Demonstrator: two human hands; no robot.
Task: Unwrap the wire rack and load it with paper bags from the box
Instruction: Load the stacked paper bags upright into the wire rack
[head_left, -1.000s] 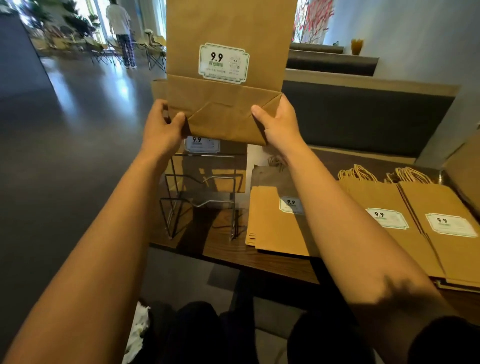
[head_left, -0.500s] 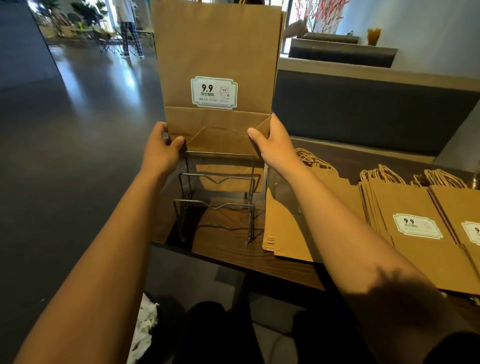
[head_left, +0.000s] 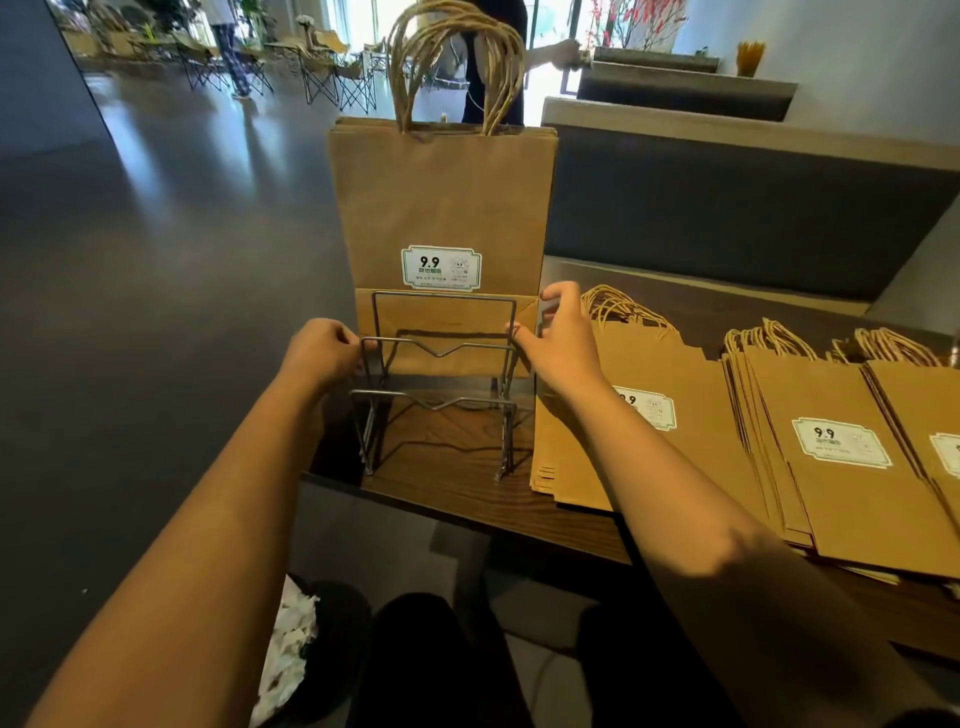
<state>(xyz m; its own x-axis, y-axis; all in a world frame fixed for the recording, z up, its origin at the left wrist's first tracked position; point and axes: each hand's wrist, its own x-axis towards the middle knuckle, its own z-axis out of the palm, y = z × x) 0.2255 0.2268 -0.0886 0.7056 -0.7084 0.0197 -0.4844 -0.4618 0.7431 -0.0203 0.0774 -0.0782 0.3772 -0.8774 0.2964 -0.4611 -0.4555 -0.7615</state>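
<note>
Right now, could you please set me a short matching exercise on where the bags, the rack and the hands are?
Things:
1. upright bag
2. wire rack
3. flat bag stacks
4. left hand

Places:
A. lying on the table, right of the rack
B. at the rack's left side
C. standing in the rack's rear slot
D. at the table's left end

Pairs: 1-C, 2-D, 3-A, 4-B
</note>
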